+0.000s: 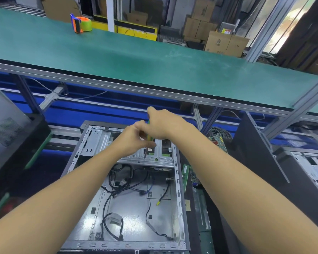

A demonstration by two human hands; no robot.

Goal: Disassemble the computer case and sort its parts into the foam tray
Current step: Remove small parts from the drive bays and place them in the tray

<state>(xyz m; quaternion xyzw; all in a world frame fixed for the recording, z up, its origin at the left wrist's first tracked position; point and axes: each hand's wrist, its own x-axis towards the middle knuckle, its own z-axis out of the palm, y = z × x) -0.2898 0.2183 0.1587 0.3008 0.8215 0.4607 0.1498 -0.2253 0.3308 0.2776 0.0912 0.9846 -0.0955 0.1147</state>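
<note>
— At the far left, what stands there?
— A grey panel (6, 131) with a vent grille. Behind it, on the green conveyor belt (154, 59), lies an orange tape dispenser (80, 22).
— And the computer case (128, 208)?
— It lies open on its side in the lower middle, below the belt. Black cables (106, 202) run loose over its floor. The metal drive cage (99, 142) sits at its far end.
— What are the hands doing?
— The left hand (132, 138) pinches the low part of a green-yellow screwdriver (149, 138) with curled fingers. The right hand (163, 125) is wrapped around the top of the handle. The tip stands on the drive cage.
— And to the right?
— A green memory module (185, 173) just beside the case wall, a circuit board (217, 140) further back, and a second open case (310, 165) at the edge.
</note>
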